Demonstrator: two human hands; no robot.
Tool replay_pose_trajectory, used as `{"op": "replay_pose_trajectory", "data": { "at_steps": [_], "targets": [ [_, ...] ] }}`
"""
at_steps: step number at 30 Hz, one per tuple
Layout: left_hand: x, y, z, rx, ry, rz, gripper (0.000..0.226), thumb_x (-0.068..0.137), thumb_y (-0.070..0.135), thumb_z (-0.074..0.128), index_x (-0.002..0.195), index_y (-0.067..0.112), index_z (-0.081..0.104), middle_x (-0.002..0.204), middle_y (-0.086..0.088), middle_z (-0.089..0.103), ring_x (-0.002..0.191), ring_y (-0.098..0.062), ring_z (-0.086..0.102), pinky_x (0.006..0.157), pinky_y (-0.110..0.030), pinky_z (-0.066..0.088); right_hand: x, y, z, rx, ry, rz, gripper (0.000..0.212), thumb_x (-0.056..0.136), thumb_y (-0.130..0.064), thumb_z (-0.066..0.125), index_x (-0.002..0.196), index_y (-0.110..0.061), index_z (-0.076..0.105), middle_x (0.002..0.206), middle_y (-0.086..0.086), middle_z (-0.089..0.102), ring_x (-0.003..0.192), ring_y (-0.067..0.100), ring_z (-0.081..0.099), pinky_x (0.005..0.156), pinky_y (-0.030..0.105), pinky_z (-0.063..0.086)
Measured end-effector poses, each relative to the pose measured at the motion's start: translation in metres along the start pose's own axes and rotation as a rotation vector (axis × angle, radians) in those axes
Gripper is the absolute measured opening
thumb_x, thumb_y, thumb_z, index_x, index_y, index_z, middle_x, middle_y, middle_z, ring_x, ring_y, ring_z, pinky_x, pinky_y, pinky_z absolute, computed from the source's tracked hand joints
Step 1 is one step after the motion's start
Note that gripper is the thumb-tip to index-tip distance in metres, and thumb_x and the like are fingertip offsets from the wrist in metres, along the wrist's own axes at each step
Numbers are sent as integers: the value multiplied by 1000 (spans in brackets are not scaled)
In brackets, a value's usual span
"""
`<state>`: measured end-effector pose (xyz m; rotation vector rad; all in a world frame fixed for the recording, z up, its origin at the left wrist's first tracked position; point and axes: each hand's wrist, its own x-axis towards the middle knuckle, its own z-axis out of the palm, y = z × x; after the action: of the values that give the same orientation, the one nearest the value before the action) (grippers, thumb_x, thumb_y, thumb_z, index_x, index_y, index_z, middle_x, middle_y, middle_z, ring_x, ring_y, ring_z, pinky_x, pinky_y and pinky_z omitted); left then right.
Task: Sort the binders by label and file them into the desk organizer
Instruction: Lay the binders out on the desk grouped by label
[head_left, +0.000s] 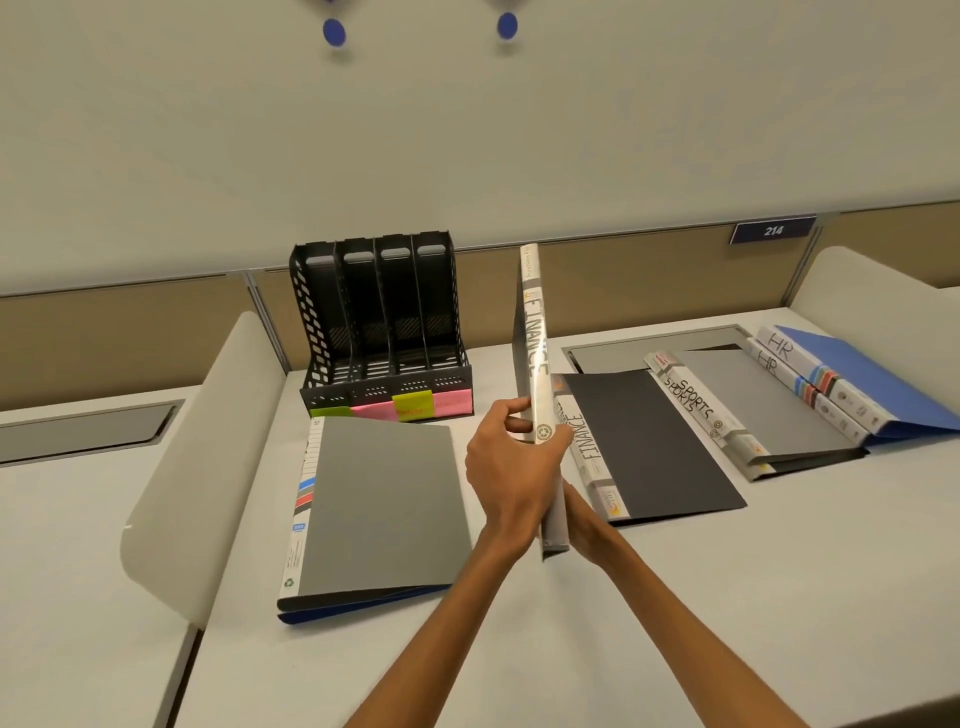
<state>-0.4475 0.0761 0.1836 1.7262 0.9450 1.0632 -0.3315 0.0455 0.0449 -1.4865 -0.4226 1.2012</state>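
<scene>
Holding upright above the white surface (675, 597), spine toward the camera: slim FINANCE binder (535, 332), white spine hand-lettered in black, dark cover edge showing along its left side, small round emblem near the lower end. Left hand (506, 467) wrapped around the lower part of the spine, grip closed on it, thumb and fingers pressing the left face. Right hand (584, 525) mostly hidden behind the same binder, supporting its bottom edge from the right; closure of that grip cannot be told. Standing behind and to the left, near the partition: black desk organizer (382, 332), four upright slots with perforated walls, all slots without binders, coloured sticky labels (410, 408) in green, pink and yellow along its front lip, writing too blurred to read. Lying flat directly in front of the organizer: grey-covered binder (384, 509) with striped white spine at left, stacked on a blue binder (332, 613) visible only at the lower edge. Lying flat just right of the hands: second FINANCE binder (654, 441), black cover, white lettered spine. Farther right, overlapping: two SPORTS binders (727, 405), grey cover uppermost, spines side by side. At far right: two HR binders (841, 384), blue cover, white spines with coloured bands. On the partition above: dark plate (772, 229) numbered 214.
</scene>
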Motion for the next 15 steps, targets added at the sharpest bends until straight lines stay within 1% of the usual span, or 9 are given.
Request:
{"op": "replay_pose_trajectory", "data": {
  "at_steps": [2,3,4,6,7,8,11,13,15],
  "targets": [
    [3,-7,6,-46,7,-10,40,76,31,79,110,23,61,95,11,64,78,-9,66,61,-8,53,2,-1,-12,-35,118,-62,69,72,-72,60,124,-28,53,123,1,62,110,23,61,95,48,51],
    [5,-11,9,-73,18,-21,38,76,29,79,110,22,62,94,10,64,78,-9,66,63,-11,55,-1,-3,-19,-14,199,-78,76,66,-76,64,125,-30,52,125,0,60,114,25,58,98,48,49],
    [7,-15,14,-99,27,-39,38,76,28,79,110,22,62,95,10,65,80,-10,66,67,-16,57,1,-4,-29,-2,280,-89,76,67,-75,67,126,-30,50,128,-1,57,116,25,55,98,46,48],
    [11,-25,29,-166,12,-108,40,76,29,80,111,23,62,99,7,68,84,-13,68,72,-26,60,3,-7,-51,47,410,-120,70,75,-61,69,131,-26,46,132,1,53,116,23,52,93,41,45],
    [12,-30,37,-206,-12,-151,42,76,29,80,113,23,61,102,6,68,85,-14,69,73,-28,60,4,-8,-65,71,462,-140,71,77,-55,71,136,-24,44,134,3,51,117,23,50,93,40,44],
    [13,-34,46,-244,-40,-190,44,77,29,80,115,23,60,104,5,68,85,-15,69,72,-28,60,5,-10,-79,82,508,-154,73,79,-49,73,139,-21,43,137,4,49,119,23,48,94,39,42],
    [15,-45,71,-319,-116,-269,45,80,27,77,120,23,57,109,4,68,85,-16,69,65,-20,58,3,-18,-122,66,639,-182,74,80,-37,78,141,-15,42,144,6,45,127,24,44,100,37,38],
    [16,-53,88,-324,-160,-292,45,83,23,75,123,23,55,115,2,66,86,-17,69,62,-18,56,7,-20,-151,59,687,-196,75,78,-32,80,141,-14,44,146,7,45,132,26,43,104,38,37],
    [18,-62,107,-310,-220,-299,52,84,17,74,130,21,51,122,0,62,92,-19,67,64,-19,56,12,-24,-177,33,708,-203,73,77,-30,80,140,-14,46,145,6,46,132,26,44,107,41,38]
  ]
}}
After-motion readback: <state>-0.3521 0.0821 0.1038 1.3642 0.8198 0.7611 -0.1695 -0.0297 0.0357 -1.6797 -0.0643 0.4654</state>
